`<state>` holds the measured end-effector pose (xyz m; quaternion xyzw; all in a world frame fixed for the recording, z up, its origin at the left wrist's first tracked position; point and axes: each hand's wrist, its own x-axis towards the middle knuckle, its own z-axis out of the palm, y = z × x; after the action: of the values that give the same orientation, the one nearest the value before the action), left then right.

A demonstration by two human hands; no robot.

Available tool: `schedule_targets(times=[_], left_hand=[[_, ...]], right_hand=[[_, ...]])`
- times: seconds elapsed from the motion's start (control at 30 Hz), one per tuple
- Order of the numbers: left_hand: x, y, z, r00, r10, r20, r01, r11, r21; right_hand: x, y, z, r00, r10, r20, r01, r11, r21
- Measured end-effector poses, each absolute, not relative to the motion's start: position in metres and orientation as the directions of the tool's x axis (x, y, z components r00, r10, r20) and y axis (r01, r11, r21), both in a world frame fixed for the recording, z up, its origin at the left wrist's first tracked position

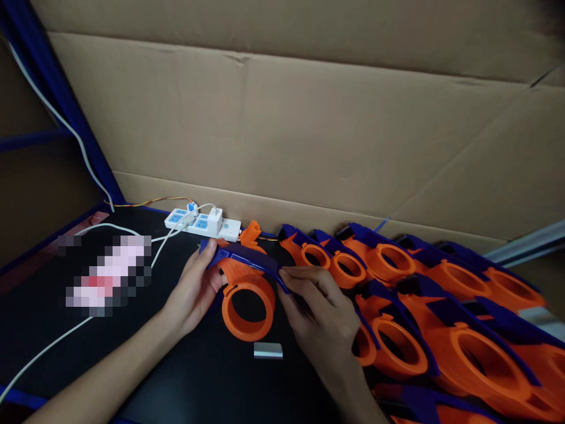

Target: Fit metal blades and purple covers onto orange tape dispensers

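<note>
My left hand (pixel 199 282) grips the left end of an orange and blue tape dispenser (pixel 248 309), its thumb lying on the blue strip. Fingers of my right hand (pixel 321 312) are closed on the right end of that same blue strip. The dispenser's orange ring hangs below the strip, facing me. On the black tabletop just under the ring lies a small silver-grey flat piece (pixel 268 351). Behind the dispenser stands a small orange part (pixel 251 233). Part of the dispenser is hidden by my fingers.
Several similar orange and blue dispensers (pixel 485 359) crowd the right side. At the back, a white power strip (pixel 229 229) holds a plug-in charger (pixel 215 221) with white cables. A pixelated pinkish object (pixel 119 265) lies left. A cardboard wall (pixel 286 129) closes off the back.
</note>
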<state>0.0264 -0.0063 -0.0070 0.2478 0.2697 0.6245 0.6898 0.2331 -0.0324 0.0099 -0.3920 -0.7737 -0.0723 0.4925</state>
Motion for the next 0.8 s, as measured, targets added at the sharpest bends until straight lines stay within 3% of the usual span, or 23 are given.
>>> schedule_targets(times=[0.13, 0.27, 0.37, 0.47, 0.6, 0.8], left_hand=[[0.025, -0.008, -0.008, -0.016, 0.999, -0.039, -0.715, 0.016, 0.698], [0.020, -0.007, -0.004, 0.001, 1.000, -0.030, -0.718, 0.022, 0.696], [0.019, -0.007, -0.004, 0.010, 1.000, -0.008, -0.700, 0.013, 0.714], [0.021, -0.012, -0.006, 0.052, 0.997, 0.066, -0.661, -0.015, 0.751], [0.027, -0.022, -0.007, 0.171, 0.974, 0.150, -0.574, -0.025, 0.819], [0.023, -0.030, -0.003, 0.164, 0.963, 0.213, -0.506, -0.103, 0.856]], right_hand=[[0.235, -0.029, 0.010, -0.241, 0.631, 0.738, 0.667, 0.660, -0.346], [0.243, -0.027, 0.021, -0.414, 0.764, 0.495, 0.471, 0.645, -0.601], [0.246, -0.028, 0.026, -0.513, 0.804, 0.302, 0.309, 0.501, -0.808], [0.238, -0.029, 0.021, -0.386, 0.896, 0.219, 0.180, 0.306, -0.935], [0.223, -0.030, 0.013, -0.273, 0.958, 0.085, 0.029, 0.097, -0.995], [0.216, -0.034, 0.017, -0.240, 0.971, -0.011, -0.197, -0.060, -0.979]])
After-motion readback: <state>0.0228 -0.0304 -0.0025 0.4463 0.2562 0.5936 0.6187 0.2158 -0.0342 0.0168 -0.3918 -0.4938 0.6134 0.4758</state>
